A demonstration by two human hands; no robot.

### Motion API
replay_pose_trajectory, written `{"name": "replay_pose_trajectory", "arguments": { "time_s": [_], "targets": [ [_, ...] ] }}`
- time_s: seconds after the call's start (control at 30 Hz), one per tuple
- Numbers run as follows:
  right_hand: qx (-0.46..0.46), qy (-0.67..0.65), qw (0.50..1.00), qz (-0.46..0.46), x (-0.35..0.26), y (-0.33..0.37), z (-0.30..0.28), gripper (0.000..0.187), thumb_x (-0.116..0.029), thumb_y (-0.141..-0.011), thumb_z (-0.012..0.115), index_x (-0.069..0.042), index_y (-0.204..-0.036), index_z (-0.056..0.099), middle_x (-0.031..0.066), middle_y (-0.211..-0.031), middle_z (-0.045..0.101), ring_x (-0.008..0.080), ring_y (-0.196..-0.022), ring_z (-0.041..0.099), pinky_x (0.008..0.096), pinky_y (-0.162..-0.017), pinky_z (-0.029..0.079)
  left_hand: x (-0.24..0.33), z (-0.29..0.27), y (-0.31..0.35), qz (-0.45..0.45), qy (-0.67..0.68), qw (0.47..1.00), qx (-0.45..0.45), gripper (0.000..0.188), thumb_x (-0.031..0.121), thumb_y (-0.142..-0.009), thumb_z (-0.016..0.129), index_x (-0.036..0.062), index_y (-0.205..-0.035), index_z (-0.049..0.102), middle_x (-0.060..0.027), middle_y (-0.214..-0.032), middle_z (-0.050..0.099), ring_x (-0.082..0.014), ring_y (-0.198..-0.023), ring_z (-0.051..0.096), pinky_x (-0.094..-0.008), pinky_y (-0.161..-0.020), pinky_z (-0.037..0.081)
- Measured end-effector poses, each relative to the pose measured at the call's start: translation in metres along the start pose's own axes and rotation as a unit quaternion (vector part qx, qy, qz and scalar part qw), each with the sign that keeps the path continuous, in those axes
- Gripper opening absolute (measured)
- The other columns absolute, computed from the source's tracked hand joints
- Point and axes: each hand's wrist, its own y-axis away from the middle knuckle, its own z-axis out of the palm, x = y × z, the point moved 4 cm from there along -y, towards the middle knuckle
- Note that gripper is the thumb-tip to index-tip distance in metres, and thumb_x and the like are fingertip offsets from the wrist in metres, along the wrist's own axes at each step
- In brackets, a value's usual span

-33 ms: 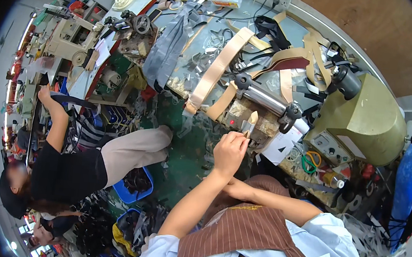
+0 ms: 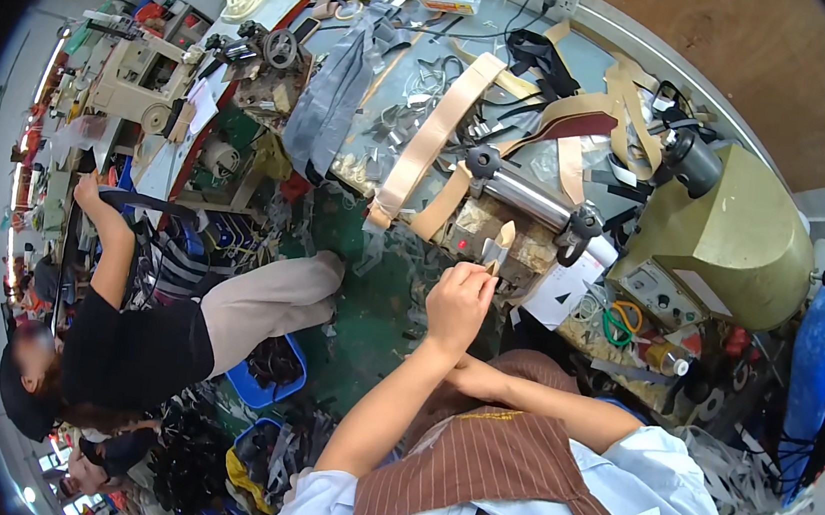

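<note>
In the head view, the left hand (image 2: 461, 298) has its thumb and fingers pinched together on the near end of a small beige strip (image 2: 507, 232). The strip lies at the front edge of a worn machine block (image 2: 535, 238), its far part pointing away from the person, with a grey metal piece (image 2: 495, 253) just beside it. The right hand (image 2: 465, 376) is below the left hand, near the lap, partly hidden by the left forearm; from this angle I cannot tell whether it grips anything.

Above the block runs a shiny steel roller (image 2: 529, 197) with black knobs at both ends, and a small red light (image 2: 462, 245) glows on the block, left of the strip. To the right stands an olive-green machine housing (image 2: 726, 240), with white paper (image 2: 557, 295) and green and orange rings (image 2: 619, 324) in front of it. Behind the roller, a pale blue table (image 2: 402, 65) bears beige, black and maroon straps, and a long pinkish-beige band (image 2: 437, 139) arches over its front part. On the left, a co-worker in a black top (image 2: 136, 349) raises a hand at a dark strap (image 2: 152, 203), near a blue bin (image 2: 263, 390) on the green floor (image 2: 367, 303).
</note>
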Motion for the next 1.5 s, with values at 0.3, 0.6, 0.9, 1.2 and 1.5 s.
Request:
{"name": "replay_pose_trajectory", "arguments": {
  "time_s": [0.3, 0.6, 0.9, 1.2, 1.5],
  "targets": [
    [-0.084, 0.035, 0.996, 0.026, -0.033, 0.01, 0.014, 0.031, -0.018, -0.089, 0.052, 0.002, -0.112, 0.055, 0.0074, -0.107, 0.059, 0.0159, -0.1, 0.051, 0.0285, -0.084, 0.041, 0.002, -0.006, 0.012, -0.03, -0.025, 0.997, -0.062, 0.008, 0.01, -0.069, 0.07, 0.0066, -0.073, 0.063, -0.0028, -0.081, 0.059, -0.0215, -0.074, 0.059, -0.0316, -0.063, 0.048],
    [0.035, -0.135, 0.99, 0.031, -0.038, -0.009, -0.028, 0.027, -0.017, -0.088, 0.056, -0.003, -0.111, 0.056, 0.0043, -0.101, 0.06, 0.0133, -0.088, 0.056, 0.0302, -0.078, 0.046, -0.002, 0.035, -0.038, 0.008, -0.039, 0.997, -0.059, 0.009, 0.013, -0.07, 0.069, 0.0069, -0.074, 0.063, -0.0045, -0.08, 0.06, -0.0255, -0.074, 0.06, -0.0348, -0.061, 0.048],
    [-0.044, -0.271, 0.96, 0.053, -0.091, 0.0, -0.019, 0.043, -0.027, -0.091, 0.051, -0.006, -0.128, 0.043, 0.0079, -0.125, 0.051, 0.0183, -0.118, 0.045, 0.0356, -0.097, 0.036, -0.095, -0.01, 0.046, -0.323, 0.572, 0.625, -0.421, 0.104, 0.082, -0.069, 0.026, 0.0005, -0.131, 0.036, -0.0148, -0.133, 0.04, -0.0217, -0.123, 0.039, -0.0371, -0.101, 0.032],
    [0.283, -0.373, 0.883, 0.018, -0.096, -0.03, -0.078, 0.024, -0.031, -0.081, 0.065, -0.011, -0.086, 0.054, 0.0008, -0.077, 0.055, 0.0159, -0.077, 0.057, 0.0326, -0.066, 0.048, -0.084, -0.126, 0.195, -0.44, 0.436, 0.513, -0.594, 0.03, 0.018, -0.084, 0.063, -0.0032, -0.104, 0.058, -0.0077, -0.089, 0.064, -0.0147, -0.08, 0.062, -0.0282, -0.072, 0.05],
    [0.45, -0.193, 0.869, 0.066, -0.106, -0.038, -0.085, 0.021, -0.022, -0.09, 0.052, -0.008, -0.078, 0.043, 0.0011, -0.062, 0.042, 0.0143, -0.053, 0.045, 0.0331, -0.05, 0.045, -0.084, -0.186, 0.281, -0.449, 0.427, 0.605, -0.5, 0.029, 0.017, -0.084, 0.062, 0.0001, -0.108, 0.06, 0.0013, -0.094, 0.062, -0.0067, -0.085, 0.053, -0.0243, -0.074, 0.046]
  ]
}}
